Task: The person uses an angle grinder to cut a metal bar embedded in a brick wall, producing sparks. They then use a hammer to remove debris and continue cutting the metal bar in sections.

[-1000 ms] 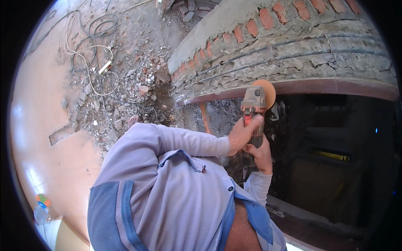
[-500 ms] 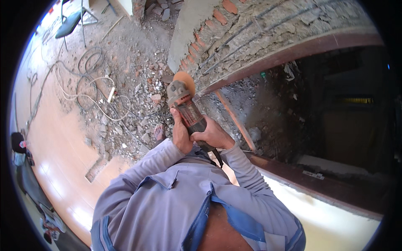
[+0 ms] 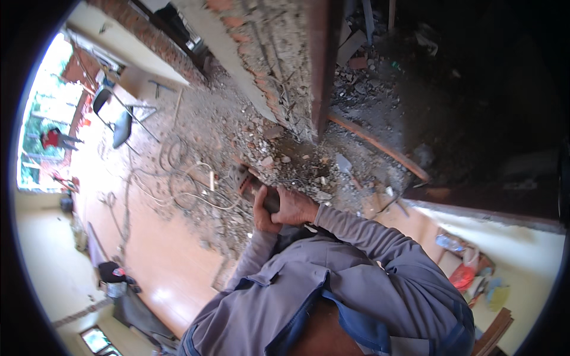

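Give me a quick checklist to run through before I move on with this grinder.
1. Both hands on the grinder: ok, left hand and right hand grip it.
2. Gloves on: not ok, both hands are bare.
3. Footing clear: not ok, loose rubble lies ahead.
4. Power strip off the ground: not ok, it lies on the dusty floor.
5. Grinder stopped: cannot tell.

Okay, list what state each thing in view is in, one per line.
Angle grinder, held; whether running, can't tell
Left hand, closed around it
Right hand, closed around it
Folding chair, unfolded
Power strip, lying down; whether switched on, can't tell
Wall, partly broken away
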